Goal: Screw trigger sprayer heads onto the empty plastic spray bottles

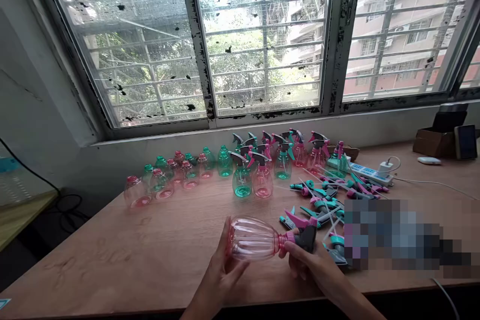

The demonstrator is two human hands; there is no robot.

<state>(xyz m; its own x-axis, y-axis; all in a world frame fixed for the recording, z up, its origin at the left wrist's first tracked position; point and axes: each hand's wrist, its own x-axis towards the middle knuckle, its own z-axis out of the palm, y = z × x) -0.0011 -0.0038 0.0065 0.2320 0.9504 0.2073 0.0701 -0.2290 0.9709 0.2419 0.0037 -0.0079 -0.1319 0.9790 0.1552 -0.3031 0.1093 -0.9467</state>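
Observation:
A clear pink spray bottle (253,240) lies sideways in my two hands above the front of the table. Its base rests in my left hand (221,265), whose fingers curl round the bottom end. At the neck, my right hand (305,257) closes on the pink collar of the spray head (305,232), which is black with a pink trigger and sits on the bottle's mouth. Whether the collar is fully tight I cannot tell. Just right of my right hand lies a pile of loose spray heads (322,205) in teal, pink and grey, with their tubes.
Several bottles without heads (163,182) stand at the back left. Bottles with spray heads (262,180) stand at the back middle. A power strip (369,174), a white mouse (429,160) and a cardboard box (433,142) are at the right. A blurred patch covers the right front.

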